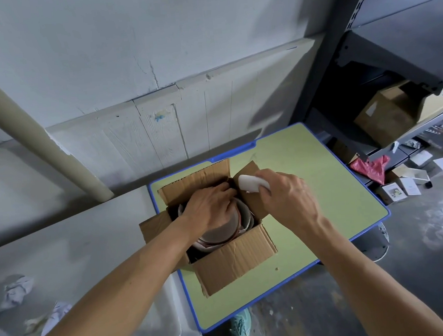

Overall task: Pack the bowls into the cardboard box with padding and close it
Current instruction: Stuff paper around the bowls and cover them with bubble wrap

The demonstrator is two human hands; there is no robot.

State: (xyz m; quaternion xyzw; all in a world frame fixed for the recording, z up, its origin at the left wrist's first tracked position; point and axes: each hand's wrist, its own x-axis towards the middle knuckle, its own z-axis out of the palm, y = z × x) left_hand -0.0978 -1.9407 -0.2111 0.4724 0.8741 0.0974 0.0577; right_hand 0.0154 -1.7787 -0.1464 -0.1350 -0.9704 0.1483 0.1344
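We see the cardboard box (234, 263) standing open at the centre of the frame, on the left part of a green desk (323, 185) with a blue rim, all four flaps turned outward. Inside it sits a stack of bowls (220, 232), pale on the outside with a reddish band at the rim, and it fills most of the box. The left hand (208, 209) lies palm down on top of the stack. Its fingers (223, 191) bend down over the far rim toward the back wall of the box, where their tips are hidden, so we cannot tell whether they grip anything. The right hand (287, 197) is just right of the box, above its right flap, with its fingers curled around a white padding piece (251, 182) whose rounded end points toward the back right corner of the box. At the lower left we see crumpled paper (17, 290) lying on a grey surface beside the desk. At the right of the frame stand dark metal shelves (406, 58), with a pink bag (373, 168) and small cartons (394, 193) on the floor below them. A teal shoe (239, 327) shows at the bottom centre.
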